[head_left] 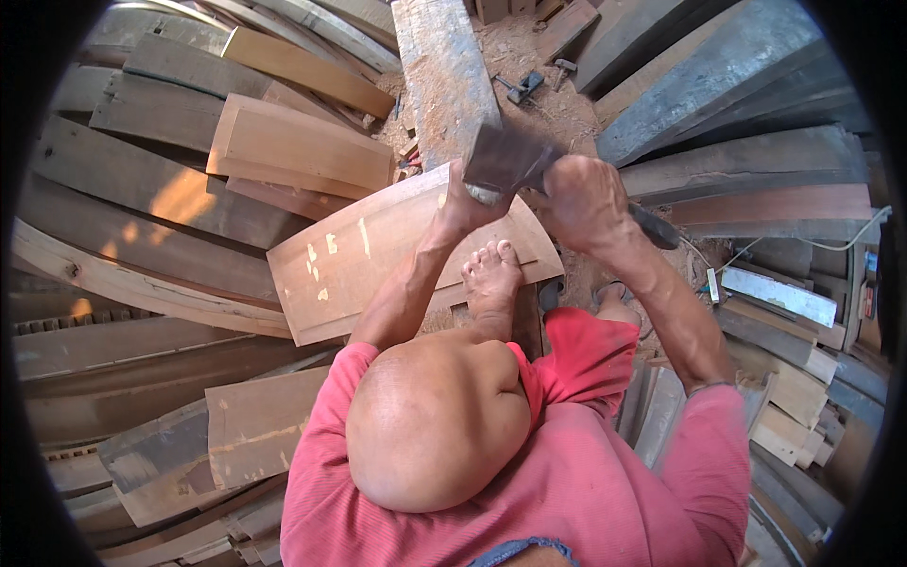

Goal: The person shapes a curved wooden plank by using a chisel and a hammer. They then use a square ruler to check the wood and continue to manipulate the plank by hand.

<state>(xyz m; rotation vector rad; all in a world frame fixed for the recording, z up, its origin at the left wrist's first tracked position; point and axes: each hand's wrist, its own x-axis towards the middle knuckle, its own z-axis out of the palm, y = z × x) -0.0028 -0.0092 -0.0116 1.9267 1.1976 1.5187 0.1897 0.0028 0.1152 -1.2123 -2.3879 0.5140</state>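
Observation:
My right hand is closed around the black handle of a striking tool. Its broad, dark, blocky head is smeared by motion, so I cannot tell whether it is a hammer or a hatchet. Directly under that head is my left hand, seemingly wrapped round something upright; a pale round end shows there, but the rest is hidden. Both hands are above a reddish-brown wooden panel with several light marks or slots in it. My bare foot rests on the panel's near right part.
Stacked boards fill the left side, and grey planks lean at the right. A heavy beam stretches away ahead. Beyond the panel, a dark clamp-like tool and a hammer lie among wood shavings. A thin cable hangs at right.

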